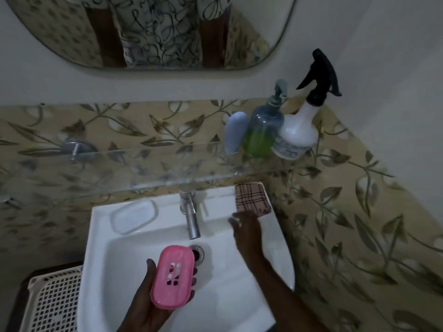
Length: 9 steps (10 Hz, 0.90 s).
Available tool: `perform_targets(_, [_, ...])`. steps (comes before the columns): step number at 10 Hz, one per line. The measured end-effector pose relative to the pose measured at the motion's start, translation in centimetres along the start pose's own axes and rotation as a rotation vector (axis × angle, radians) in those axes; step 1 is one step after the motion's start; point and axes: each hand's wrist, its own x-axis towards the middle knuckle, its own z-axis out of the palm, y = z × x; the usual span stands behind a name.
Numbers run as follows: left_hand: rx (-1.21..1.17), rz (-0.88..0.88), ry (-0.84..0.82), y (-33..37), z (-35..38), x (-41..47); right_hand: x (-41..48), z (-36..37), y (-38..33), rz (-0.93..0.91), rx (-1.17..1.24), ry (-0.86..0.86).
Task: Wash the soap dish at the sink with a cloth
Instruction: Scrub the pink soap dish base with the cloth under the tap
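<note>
We hold the pink soap dish (pixel 172 276) in our left hand (pixel 148 305), above the basin of the white sink (pixel 100 248) and just in front of the drain (pixel 197 254). The dish is an oblong piece of pink plastic with rounded corners and a raised rim. A small block of rectangular slots is cut through the middle of the face turned towards us, and our fingertips show through them. Our left hand is cupped under it, thumb along its left edge and fingers wrapped round the right edge, so the grip is closed on the dish.

Our right hand (pixel 245 227) reaches to the back right of the sink, its fingers extended and loosely spread, touching or nearly touching the near edge of the checked cloth (pixel 253 198) folded on the sink's back right corner. It holds nothing; whether the fingertips have reached the cloth we cannot tell, as the hand is blurred.

The chrome tap (pixel 190 215) stands at the back centre of the sink, its spout pointing at the drain. A clear, soap-dish-shaped lid or tray (pixel 134 219) lies on the sink's back left ledge. Above the sink, a glass shelf (pixel 143 164) carries a green-filled pump bottle (pixel 262 130) and a white spray bottle (pixel 298 130). Left of the sink sits a cream lattice basket (pixel 55 300).
</note>
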Motion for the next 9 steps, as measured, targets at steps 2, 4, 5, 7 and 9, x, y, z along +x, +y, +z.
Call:
perform_targets(2, [0.024, 0.081, 0.083, 0.3, -0.6, 0.6, 6.6, -1.5, 3.0, 0.0, -0.426, -0.081])
perform_targets(4, [0.005, 0.095, 0.074, -0.7, -0.4, -0.3, 10.5, -3.2, 3.0, 0.005, -0.498, -0.194])
perform_targets(5, [-0.013, 0.123, 0.071, -1.0, -0.1, -0.6, 11.5, -5.2, 2.3, 0.04, -0.311, -0.21])
perform_targets(7, [-0.008, 0.133, 0.035, -1.4, 0.0, -1.2, 11.7, -4.9, 2.5, 0.174, -0.213, -0.126])
perform_targets(9, [-0.093, 0.12, 0.059, -1.6, -1.3, -0.7, 11.7, -5.1, 2.9, 0.402, 0.261, -0.252])
